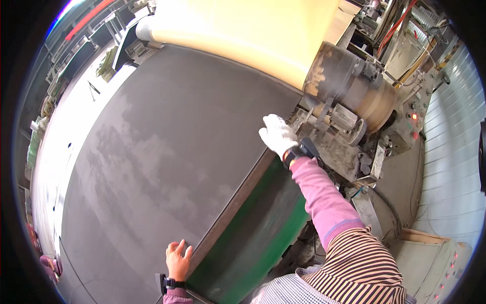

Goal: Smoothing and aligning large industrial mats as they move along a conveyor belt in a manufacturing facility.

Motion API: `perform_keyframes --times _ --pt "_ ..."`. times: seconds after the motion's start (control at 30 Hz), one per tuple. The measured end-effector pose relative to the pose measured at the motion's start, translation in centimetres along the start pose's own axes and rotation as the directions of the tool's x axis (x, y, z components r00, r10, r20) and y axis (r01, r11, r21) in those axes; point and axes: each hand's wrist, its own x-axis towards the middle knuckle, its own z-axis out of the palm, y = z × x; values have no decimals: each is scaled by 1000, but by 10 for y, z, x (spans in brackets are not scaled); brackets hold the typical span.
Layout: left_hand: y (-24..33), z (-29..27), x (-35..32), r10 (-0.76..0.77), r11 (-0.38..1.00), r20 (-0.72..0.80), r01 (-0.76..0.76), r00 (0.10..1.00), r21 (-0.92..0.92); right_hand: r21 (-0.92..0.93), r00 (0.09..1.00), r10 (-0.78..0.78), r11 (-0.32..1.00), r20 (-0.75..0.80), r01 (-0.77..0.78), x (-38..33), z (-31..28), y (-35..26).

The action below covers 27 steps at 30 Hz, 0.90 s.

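Observation:
A wide dark grey sheet lies spread in front of me, with paler dusty streaks on its left part. My left hand, bare, rests at its near edge with the fingers apart. Farther up and to the right, my right hand wears a white glove. Its fingers stretch out over the sheet's right edge, close to the machine's gears, and I see nothing held in them. Along the near side runs a narrow brown edge strip, between both hands. Below it curves a green and dark surface.
Yellow sheet material curves across the far end. A worn roller drum and a toothed gear stand right of my gloved hand. Beyond them is a control panel with a lit lamp. A grey cabinet stands lower right.

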Motion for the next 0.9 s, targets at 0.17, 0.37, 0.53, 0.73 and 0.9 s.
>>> perform_keyframes --times 0.17,0.37,0.53,0.73,0.9 --pt "54 8 37 47 970 82 -27 996 -240 453 913 -244 807 -326 378 -94 -40 -70" --pt "-125 49 -81 -24 946 -156 73 987 317 614 518 -411 143 751 -776 -229 -84 -168" --pt "-133 -18 -125 -89 888 -308 216 947 407 283 133 -289 574 948 -768 -296 -123 -180" --pt "-132 9 -143 -469 822 -378 551 798 143 391 201 -347 663 916 -638 -349 -115 -179" --pt "-69 33 -96 -421 845 -402 513 813 151 369 249 -273 636 929 -678 -347 -144 -206"
